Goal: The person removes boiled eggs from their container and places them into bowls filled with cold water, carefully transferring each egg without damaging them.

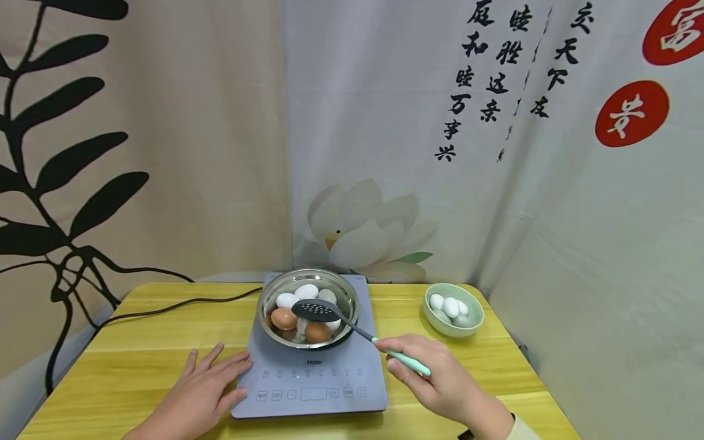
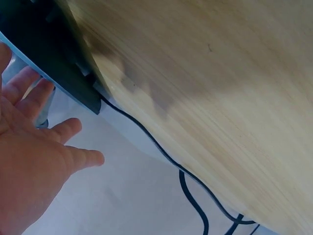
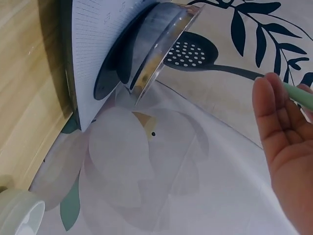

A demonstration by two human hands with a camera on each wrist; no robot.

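Observation:
My right hand [image 1: 426, 376] grips the mint-green handle of a slotted spoon [image 1: 352, 324]. The spoon's black perforated head [image 3: 190, 51] is over the metal bowl [image 1: 308, 346], overlapping the eggs in the head view. Inside the bowl lie several white eggs [image 1: 306, 291] and two brown ones, a brown egg [image 1: 283, 318] at the left and another near the front. Beneath the bowl is a grey induction cooker [image 1: 313, 382] marked Haier. My left hand [image 1: 200, 391] has its fingers spread, with fingertips right at the cooker's left edge, and holds nothing.
A pale green bowl [image 1: 454, 332] with several white eggs [image 1: 451, 307] stands at the back right of the wooden table [image 1: 137, 354]. A black power cord [image 1: 187, 302] runs left from the cooker. Printed cloth [image 1: 231, 153] hangs behind the table.

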